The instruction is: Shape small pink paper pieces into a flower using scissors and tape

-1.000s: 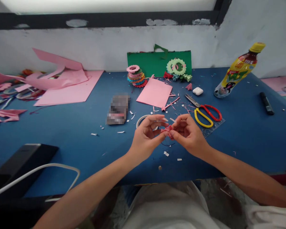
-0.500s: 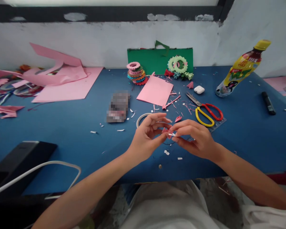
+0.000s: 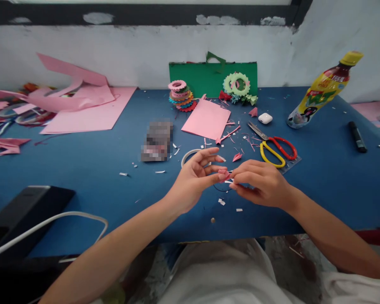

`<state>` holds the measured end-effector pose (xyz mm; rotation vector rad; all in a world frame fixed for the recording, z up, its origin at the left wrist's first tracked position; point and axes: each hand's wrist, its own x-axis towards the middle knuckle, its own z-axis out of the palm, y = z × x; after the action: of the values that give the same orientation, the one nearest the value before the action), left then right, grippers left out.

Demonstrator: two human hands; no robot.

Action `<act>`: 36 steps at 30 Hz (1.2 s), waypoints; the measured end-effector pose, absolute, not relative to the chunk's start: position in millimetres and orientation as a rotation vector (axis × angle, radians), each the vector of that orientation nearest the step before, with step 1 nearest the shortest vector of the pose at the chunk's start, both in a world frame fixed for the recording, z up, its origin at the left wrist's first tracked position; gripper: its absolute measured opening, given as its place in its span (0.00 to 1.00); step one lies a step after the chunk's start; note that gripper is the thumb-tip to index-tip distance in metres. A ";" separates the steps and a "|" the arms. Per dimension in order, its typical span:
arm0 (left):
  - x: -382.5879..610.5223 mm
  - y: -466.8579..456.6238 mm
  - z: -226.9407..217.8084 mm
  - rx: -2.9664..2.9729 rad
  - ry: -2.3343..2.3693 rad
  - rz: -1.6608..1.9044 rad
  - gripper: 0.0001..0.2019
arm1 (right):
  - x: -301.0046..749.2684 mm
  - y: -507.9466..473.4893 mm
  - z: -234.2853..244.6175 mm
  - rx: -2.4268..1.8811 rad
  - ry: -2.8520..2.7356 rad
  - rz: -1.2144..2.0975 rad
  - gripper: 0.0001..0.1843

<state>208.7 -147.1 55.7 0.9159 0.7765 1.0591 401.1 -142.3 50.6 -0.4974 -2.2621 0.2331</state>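
Between the thumb and fingers of my left hand (image 3: 188, 181) is a small folded pink paper piece (image 3: 223, 175), with the other fingers raised. My right hand (image 3: 264, 183) meets it from the right, its fingertips pinched on a small white strip (image 3: 229, 182) beside the pink paper. Whether those fingertips also grip the paper is hidden. Behind my left hand lies a white tape ring (image 3: 184, 159), partly covered. Scissors (image 3: 266, 137) with one red and one yellow handle lie beyond my right hand. A small folded pink scrap (image 3: 237, 157) rests between them.
Folded pink paper (image 3: 205, 119), a blurred dark rectangle (image 3: 157, 141) and a white earbud case (image 3: 265, 118) lie ahead. Stacked paper rings (image 3: 177, 95) stand at the back, a drink bottle (image 3: 318, 95) at right. A white cable (image 3: 66, 215) crosses the left front.
The pink paper piece has turned between my fingertips, and its bow-like shape shows less. My right hand has shifted very slightly to the right.
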 end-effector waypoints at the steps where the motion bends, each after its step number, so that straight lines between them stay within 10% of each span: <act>1: 209.1 -147.1 55.7 0.904 0.785 1.061 0.25 | 401.1 -142.7 50.5 -0.499 -2.280 0.200 0.05; 36: 213.7 -150.6 51.3 0.892 0.778 1.152 0.22 | 388.9 -156.1 44.8 -0.746 -2.289 0.039 0.06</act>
<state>213.7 -150.6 51.3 0.8925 0.7777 1.1516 388.9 -156.1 44.8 -0.7464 -2.2887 0.0388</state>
